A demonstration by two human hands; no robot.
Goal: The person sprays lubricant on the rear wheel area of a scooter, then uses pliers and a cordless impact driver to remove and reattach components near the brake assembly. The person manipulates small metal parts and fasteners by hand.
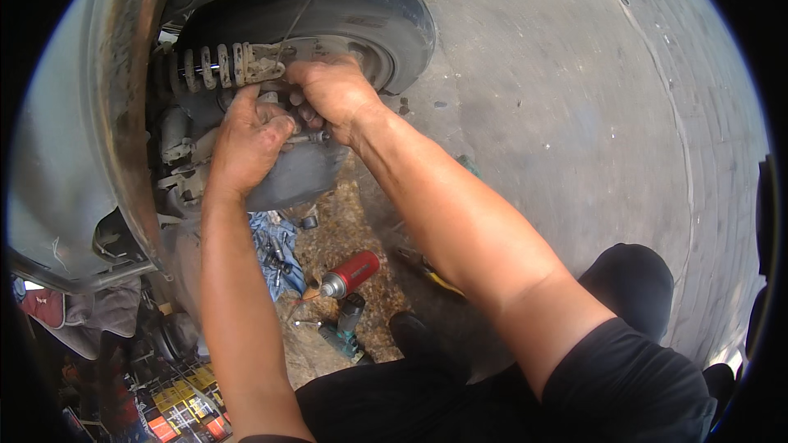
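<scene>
A dirty coil-spring shock absorber (pixel 222 67) lies across the wheel well, its lower end close to my hands. My right hand (pixel 335 97) is closed beside that end, in front of the wheel (pixel 402 29). Just below the spring, my left hand (pixel 248 146) is closed against the dusty suspension parts, its fingers bent toward my right hand. Whatever the fingers of either hand grip is hidden behind them. From above, a thin cable (pixel 309 4) hangs down to the shock's end. A metal rod joint (pixel 318 137) shows under my right hand.
Below the wheel lie a blue cloth (pixel 275 250) with metal tools on it, a red can (pixel 355 271), and a teal and black cordless tool (pixel 346 332). A rusty-edged body panel (pixel 127 98) stands at the left. Colourful boxes (pixel 185 402) sit at lower left.
</scene>
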